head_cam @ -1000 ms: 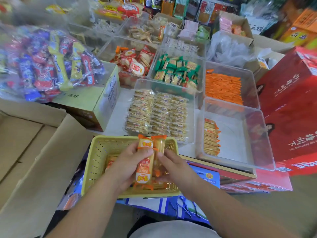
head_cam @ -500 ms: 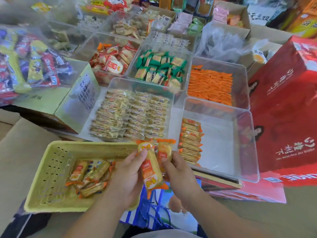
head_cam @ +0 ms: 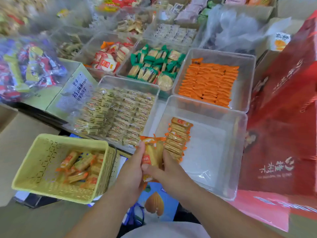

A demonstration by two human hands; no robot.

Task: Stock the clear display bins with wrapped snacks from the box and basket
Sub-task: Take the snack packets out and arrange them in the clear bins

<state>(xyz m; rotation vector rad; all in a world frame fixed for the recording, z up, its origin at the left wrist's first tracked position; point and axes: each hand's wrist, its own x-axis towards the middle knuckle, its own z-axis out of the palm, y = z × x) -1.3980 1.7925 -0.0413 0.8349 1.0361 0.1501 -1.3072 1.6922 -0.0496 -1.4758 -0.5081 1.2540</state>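
Snacks (head_cam: 153,152) sit pinched between my left hand (head_cam: 132,169) and right hand (head_cam: 169,170), bound for the near bin (head_cam: 211,152); next I'd seat them flush against its row (head_cam: 178,136).

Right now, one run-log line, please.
left hand, right hand: hold orange-wrapped snack packs | at clear plastic bin | yellow plastic basket: packs inside

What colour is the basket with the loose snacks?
The basket is pale yellow; head view shows it best.
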